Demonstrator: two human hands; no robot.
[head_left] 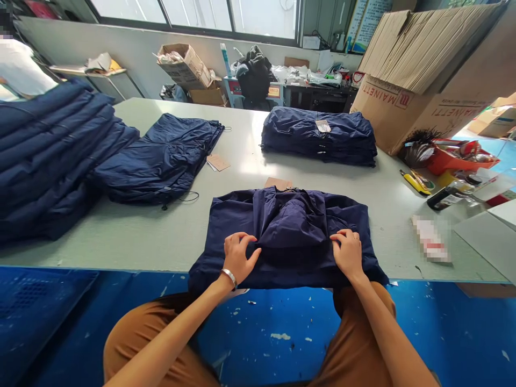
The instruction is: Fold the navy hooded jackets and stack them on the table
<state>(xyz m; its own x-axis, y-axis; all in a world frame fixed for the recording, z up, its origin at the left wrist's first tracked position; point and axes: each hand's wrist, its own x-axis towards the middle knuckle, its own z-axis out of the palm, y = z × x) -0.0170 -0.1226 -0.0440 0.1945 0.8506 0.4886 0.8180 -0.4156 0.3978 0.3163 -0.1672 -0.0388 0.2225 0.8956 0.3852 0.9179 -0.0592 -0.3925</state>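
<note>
Navy garment (291,215), underside hidden; left grip (237,259), right grip (348,252) narrow, touching cloth, pinch unclear.

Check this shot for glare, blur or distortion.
In the head view, windows nearly blown out, glare streaking the tabletop, large cardboard box stretched toward the right edge, small white item pixelated; nearest navy garment looks fairly sharp, its folds shadowed.
</note>
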